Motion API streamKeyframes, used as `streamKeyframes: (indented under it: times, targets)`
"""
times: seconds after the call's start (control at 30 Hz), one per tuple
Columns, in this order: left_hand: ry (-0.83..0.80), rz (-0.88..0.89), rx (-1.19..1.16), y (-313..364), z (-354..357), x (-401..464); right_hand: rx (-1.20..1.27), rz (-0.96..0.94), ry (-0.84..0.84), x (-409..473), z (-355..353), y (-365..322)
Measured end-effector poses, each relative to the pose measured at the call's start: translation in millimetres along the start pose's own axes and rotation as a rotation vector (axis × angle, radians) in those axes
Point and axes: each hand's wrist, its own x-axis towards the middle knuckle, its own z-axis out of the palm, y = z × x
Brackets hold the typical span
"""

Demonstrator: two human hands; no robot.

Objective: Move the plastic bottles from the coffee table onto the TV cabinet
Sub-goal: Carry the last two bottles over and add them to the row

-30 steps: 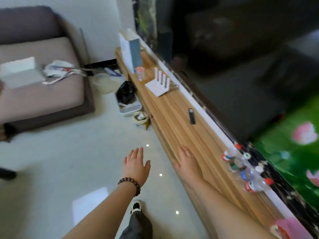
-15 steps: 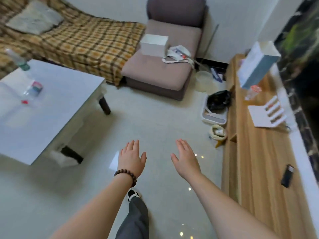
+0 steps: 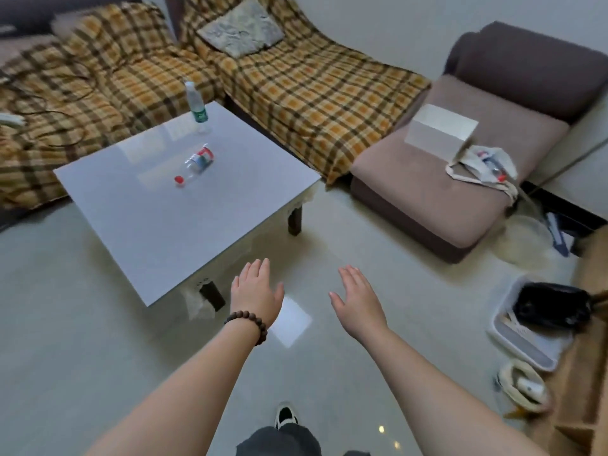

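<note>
Both hands are empty with fingers spread, and the left hand is nearer than the right hand to the lying bottle, which rests far and left on the white surface, red cap pointing near-left.

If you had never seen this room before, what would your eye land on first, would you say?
Two bare, open hands, left and right, reach out over the pale floor at centre. Beyond them, on the white coffee table, one bottle stands at the far edge and another lies on its side mid-table. A plaid-covered sofa fills the background.
</note>
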Motion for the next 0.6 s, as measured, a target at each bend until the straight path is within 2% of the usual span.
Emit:
streamKeyframes:
  times: [0.33,0.6]
  targets:
    - [0.063,-0.197,-0.029,-20.9,-28.5,109.5,-0.06,-0.169,-0.118,152.0,-16.7,-42.9]
    - [0.155,-0.413,-0.096,3.2,-32.6,226.5,-0.111,-0.303,-0.218,311.7,-45.8,-43.2]
